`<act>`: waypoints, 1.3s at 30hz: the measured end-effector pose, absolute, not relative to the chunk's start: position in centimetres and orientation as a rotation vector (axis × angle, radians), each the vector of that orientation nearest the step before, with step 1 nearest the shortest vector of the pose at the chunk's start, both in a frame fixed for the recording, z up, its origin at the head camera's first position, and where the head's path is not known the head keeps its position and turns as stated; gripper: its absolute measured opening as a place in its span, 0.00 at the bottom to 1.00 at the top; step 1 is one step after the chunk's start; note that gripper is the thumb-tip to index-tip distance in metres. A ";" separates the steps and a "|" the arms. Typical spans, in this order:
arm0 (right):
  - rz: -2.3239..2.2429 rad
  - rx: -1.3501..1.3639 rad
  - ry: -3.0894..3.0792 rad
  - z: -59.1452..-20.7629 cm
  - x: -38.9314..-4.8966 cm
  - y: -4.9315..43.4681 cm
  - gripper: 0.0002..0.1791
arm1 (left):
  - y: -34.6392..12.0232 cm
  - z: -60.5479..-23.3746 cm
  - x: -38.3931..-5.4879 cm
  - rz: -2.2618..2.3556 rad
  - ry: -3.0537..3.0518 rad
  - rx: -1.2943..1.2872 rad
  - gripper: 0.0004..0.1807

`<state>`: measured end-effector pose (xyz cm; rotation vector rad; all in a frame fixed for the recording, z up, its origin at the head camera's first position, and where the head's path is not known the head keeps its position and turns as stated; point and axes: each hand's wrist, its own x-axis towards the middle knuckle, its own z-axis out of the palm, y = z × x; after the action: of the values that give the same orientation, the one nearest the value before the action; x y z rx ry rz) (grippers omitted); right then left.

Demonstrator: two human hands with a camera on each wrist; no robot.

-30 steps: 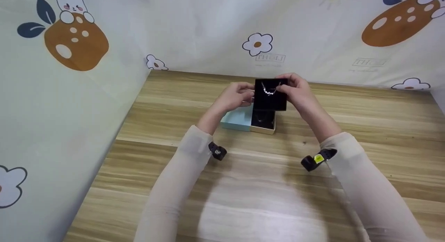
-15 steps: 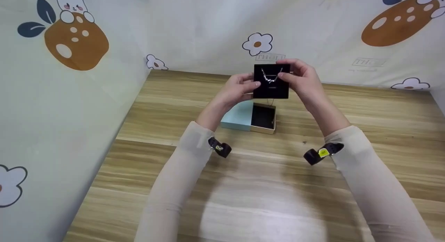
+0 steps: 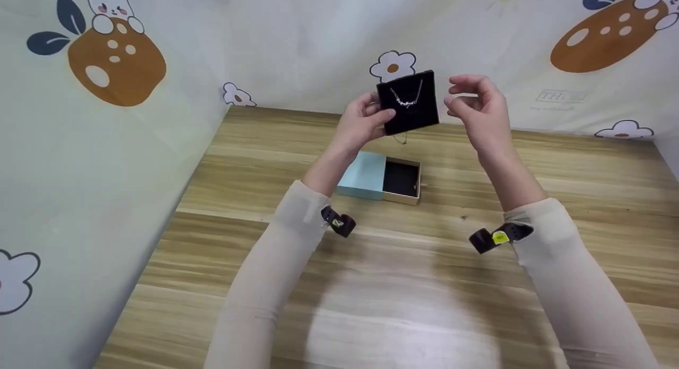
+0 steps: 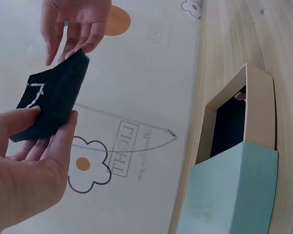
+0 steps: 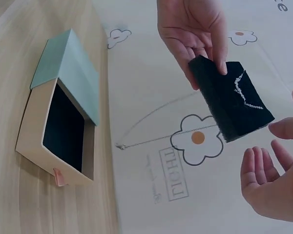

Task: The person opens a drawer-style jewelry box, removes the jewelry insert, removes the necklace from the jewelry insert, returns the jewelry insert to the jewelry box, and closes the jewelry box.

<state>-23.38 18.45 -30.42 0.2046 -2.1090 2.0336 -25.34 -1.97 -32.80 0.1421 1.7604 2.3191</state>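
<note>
A square black foam pad bears a silver necklace across its face. My left hand grips the pad's left edge, thumb on the face and fingers behind, and holds it tilted in the air above the table. Behind the pad the necklace's thin chain dangles in a loop, its clasp end lowest in the left wrist view. My right hand is just right of the pad, apart from it in the head view, with loosely bent fingers and nothing in them. Below lies a light-blue sleeve box with its cream drawer partly pulled out.
The drawer has a black inside and a small pink pull tab. The box lies on a wood-grain table. A white patterned cloth hangs along the back and left side, right behind my hands.
The pad has been lifted up and away from the box and now tilts. My left hand keeps hold of it; my right hand has let go and moved off to the right.
</note>
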 end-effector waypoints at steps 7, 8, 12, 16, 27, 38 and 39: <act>2.147 0.267 -2.116 -30.6 -23.0 17.9 0.10 | -1.5 -32.6 -25.0 2.383 1.857 0.156 0.16; 2.183 0.269 -2.129 -30.7 -22.9 17.8 0.10 | -1.4 -32.5 -24.9 2.381 1.875 0.165 0.15; 2.299 0.272 -2.154 -31.1 -22.9 17.2 0.15 | -1.0 -32.4 -24.6 2.322 1.996 0.233 0.14; 2.404 0.221 -2.085 -31.5 -23.0 16.7 0.16 | -0.8 -32.5 -24.3 2.259 2.109 0.308 0.14; 2.707 0.015 -1.861 -31.9 -23.4 15.9 0.10 | -0.5 -33.1 -24.2 2.143 2.299 0.418 0.14; 2.861 -0.098 -1.721 -31.8 -23.7 15.4 0.05 | -0.2 -33.7 -24.2 2.058 2.451 0.469 0.13; 2.875 -0.103 -1.710 -31.9 -23.7 15.5 0.04 | -0.2 -33.7 -24.2 2.052 2.462 0.456 0.13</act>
<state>-23.70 15.48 -31.85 -0.1029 -1.7099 2.8750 -24.19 -0.19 -33.73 0.4565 2.4617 2.0518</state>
